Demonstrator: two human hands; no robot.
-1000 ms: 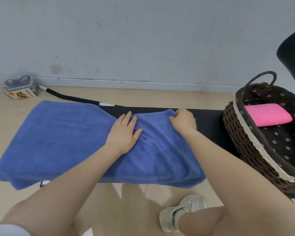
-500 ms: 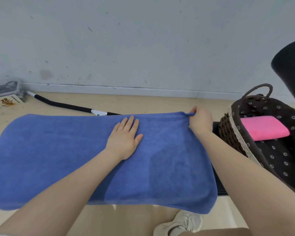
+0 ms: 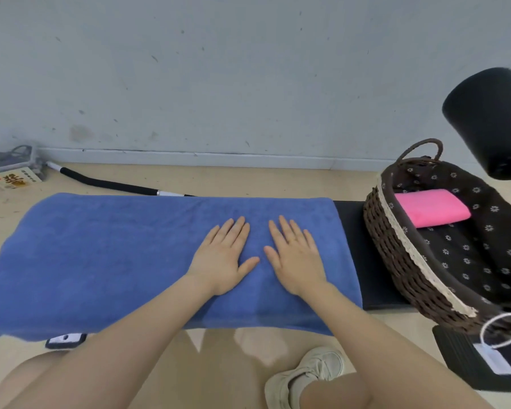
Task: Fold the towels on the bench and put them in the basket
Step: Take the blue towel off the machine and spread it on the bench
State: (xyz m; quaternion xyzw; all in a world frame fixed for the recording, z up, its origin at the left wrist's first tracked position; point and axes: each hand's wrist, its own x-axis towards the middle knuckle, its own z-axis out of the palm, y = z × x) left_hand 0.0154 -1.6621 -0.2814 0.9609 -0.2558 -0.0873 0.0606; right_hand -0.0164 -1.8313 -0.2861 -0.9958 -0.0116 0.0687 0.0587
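From the head camera, the blue towel (image 3: 136,261) is lying spread across the black bench (image 3: 357,261), its long axis running left to right, its far edge lining up with the bench's far edge and its near edge hanging over the front. Its left end is spilling past the frame's left border, so that end is cut off. The left hand (image 3: 223,255) and right hand (image 3: 295,255) are resting side by side, flat on the towel's right half, fingers (image 3: 236,228) straight and spread, gripping nothing. A strip of bare bench is showing between the towel's right edge and the wicker basket (image 3: 396,261), which is sitting on the bench's right end and holding a folded pink towel (image 3: 431,208). The basket's near right side is running out of view.
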